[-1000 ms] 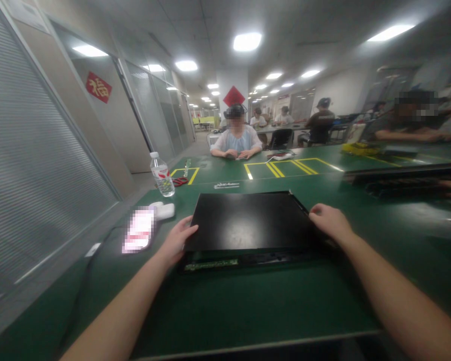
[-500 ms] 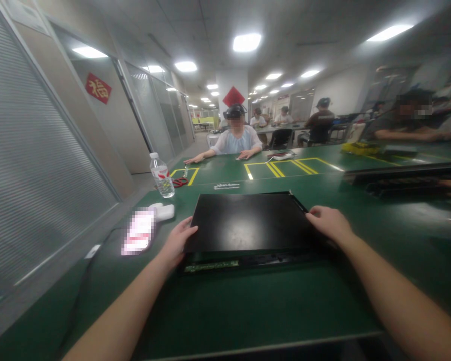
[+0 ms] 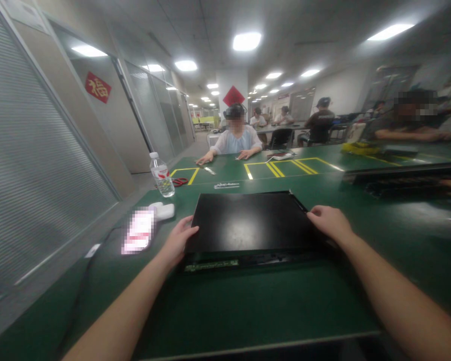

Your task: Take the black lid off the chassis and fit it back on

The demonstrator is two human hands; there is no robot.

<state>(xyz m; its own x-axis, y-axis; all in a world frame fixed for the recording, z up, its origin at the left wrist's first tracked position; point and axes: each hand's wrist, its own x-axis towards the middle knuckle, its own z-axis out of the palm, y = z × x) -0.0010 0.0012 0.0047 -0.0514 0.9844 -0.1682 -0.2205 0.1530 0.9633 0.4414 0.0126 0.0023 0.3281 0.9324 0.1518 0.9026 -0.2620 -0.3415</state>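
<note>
A flat black screen panel [image 3: 248, 220] lies in front of me over a black frame [image 3: 274, 258], whose near edge shows below it. Along that edge, on the left, runs a green circuit strip [image 3: 212, 264]. My left hand [image 3: 180, 236] grips the panel's left edge, thumb on top and the other fingers partly hidden below. At the right edge my right hand [image 3: 329, 222] is closed on the panel, its fingertips partly out of sight. Whether the panel touches the frame all round, I cannot tell.
On the left are a water bottle [image 3: 162, 175], a lit phone [image 3: 138, 231], a white device [image 3: 166, 211] and a cable [image 3: 83, 286]. Red-handled scissors [image 3: 180, 182] and small white pieces [image 3: 226, 185] lie farther back. A person [image 3: 236, 135] sits opposite; black parts [image 3: 398, 181] lie right.
My hands and the panel have hardly moved. Across the table, the other person's hand on the left side has shifted rightward, and the small shiny piece near it has moved and turned.
</note>
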